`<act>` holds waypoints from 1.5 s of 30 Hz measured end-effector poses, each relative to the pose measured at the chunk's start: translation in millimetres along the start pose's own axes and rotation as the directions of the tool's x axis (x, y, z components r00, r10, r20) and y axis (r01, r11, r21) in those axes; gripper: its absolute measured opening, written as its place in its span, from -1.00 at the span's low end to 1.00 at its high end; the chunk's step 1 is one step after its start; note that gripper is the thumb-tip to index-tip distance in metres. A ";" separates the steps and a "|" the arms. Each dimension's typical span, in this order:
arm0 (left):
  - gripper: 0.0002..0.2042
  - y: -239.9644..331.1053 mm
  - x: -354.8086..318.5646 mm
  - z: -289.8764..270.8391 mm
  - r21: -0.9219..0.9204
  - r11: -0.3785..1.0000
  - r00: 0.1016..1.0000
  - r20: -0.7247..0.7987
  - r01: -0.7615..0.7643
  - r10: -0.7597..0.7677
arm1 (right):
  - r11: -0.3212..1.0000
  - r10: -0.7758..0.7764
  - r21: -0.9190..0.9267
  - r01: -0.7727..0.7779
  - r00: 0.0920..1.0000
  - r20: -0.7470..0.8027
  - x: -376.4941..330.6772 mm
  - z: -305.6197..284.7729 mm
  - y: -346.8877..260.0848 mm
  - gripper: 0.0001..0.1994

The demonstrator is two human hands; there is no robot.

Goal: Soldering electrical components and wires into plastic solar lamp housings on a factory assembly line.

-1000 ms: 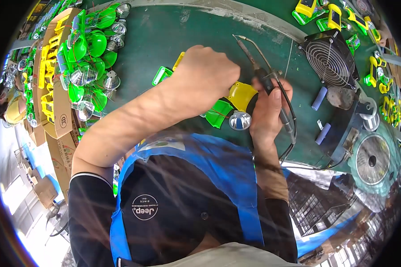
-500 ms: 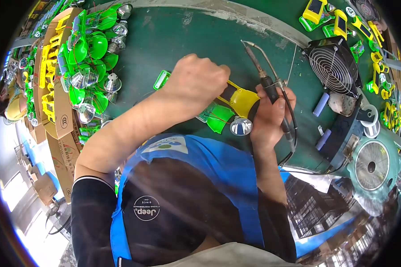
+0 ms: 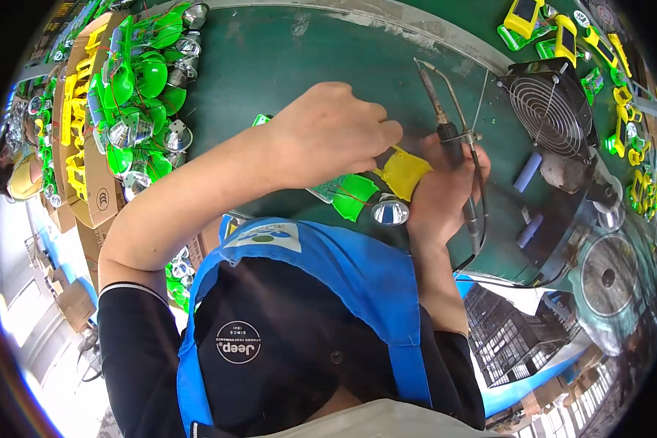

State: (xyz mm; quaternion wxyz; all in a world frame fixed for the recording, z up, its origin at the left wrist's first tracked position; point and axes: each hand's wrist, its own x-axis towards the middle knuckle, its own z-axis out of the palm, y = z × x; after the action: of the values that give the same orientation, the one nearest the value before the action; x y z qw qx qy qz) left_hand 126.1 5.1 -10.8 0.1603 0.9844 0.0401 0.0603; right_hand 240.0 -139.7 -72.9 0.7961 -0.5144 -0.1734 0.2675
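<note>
My left hand (image 3: 336, 135) is closed, knuckles up, against the upper left edge of a yellow plastic housing (image 3: 406, 174); whatever its curled fingers hold is hidden beneath it. My right hand (image 3: 445, 191) grips a soldering iron (image 3: 451, 146), its tip pointing up and away, with a thin metal tube running alongside. The right fingers are beside the housing's right edge; whether they touch it I cannot tell. Just below lie a green plastic piece (image 3: 355, 197) with a circuit board and red wires, and a silver reflector cup (image 3: 390, 212). A small green frame (image 3: 261, 120) shows partly behind my left wrist.
Green lamp parts with reflectors (image 3: 130, 132) crowd the left, beside a cardboard box (image 3: 104, 208) holding yellow housings. On the right are a black fan (image 3: 547, 109), purple cylindrical cells (image 3: 527, 172) and a round pale-green fan (image 3: 607, 276). More yellow housings (image 3: 566, 40) lie far right.
My left hand has moved right and slightly down, hiding more of the yellow housing, including its dark window. The soldering iron has shifted a little right. The green piece and reflector appear slightly further left.
</note>
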 end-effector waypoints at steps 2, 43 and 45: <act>-0.83 -2.3 3.9 7.0 -0.019 1.000 0.999 0.037 -0.006 0.007 | 1.000 -0.002 0.009 0.002 1.000 -0.014 -1.6 3.7 -2.2 -0.66; -0.89 11.1 -12.2 2.1 -0.134 0.964 0.950 -0.184 0.229 -0.251 | 0.997 -0.042 -0.073 0.042 0.999 -0.005 -5.0 10.1 -0.9 -0.69; -0.83 13.6 -9.9 2.7 -0.134 0.967 0.965 -0.118 0.218 -0.234 | 0.997 -0.026 -0.079 0.025 1.000 -0.004 -6.0 12.3 -4.2 -0.68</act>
State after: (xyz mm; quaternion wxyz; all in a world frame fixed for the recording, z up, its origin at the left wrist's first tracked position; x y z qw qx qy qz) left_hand 117.5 -9.6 -10.1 0.2218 0.9558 0.1591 0.1093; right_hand 229.4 -135.8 -64.0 0.7789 -0.5440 -0.1885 0.2488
